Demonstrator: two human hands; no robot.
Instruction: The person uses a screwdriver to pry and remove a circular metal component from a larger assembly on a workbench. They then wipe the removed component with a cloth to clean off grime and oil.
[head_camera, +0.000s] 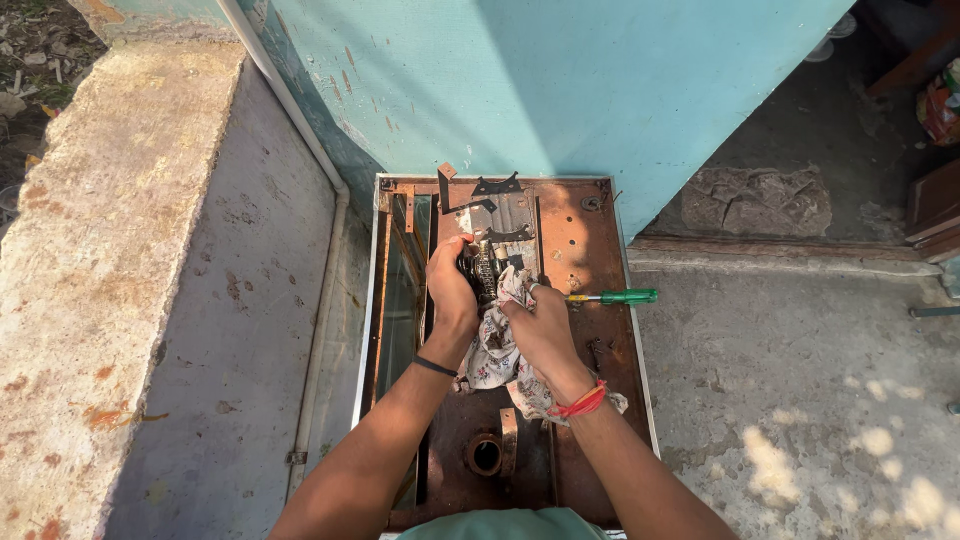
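My left hand (449, 285) grips a small dark metal part (482, 264) over a rusty metal cabinet (590, 250) that lies flat against a blue wall. My right hand (538, 327) holds a patterned white cloth (494, 350) pressed against that part; the cloth hangs down between my wrists. A screwdriver with a green handle (612, 297) lies on the rusty panel just right of my right hand. Black brackets (497, 187) sit on the panel near the wall.
A round opening (484, 454) shows in the panel's near end. A raised concrete ledge (120, 280) with a white pipe (322, 300) runs along the left. To the right are a concrete floor (800, 380) and a doorway with a stone step (756, 201).
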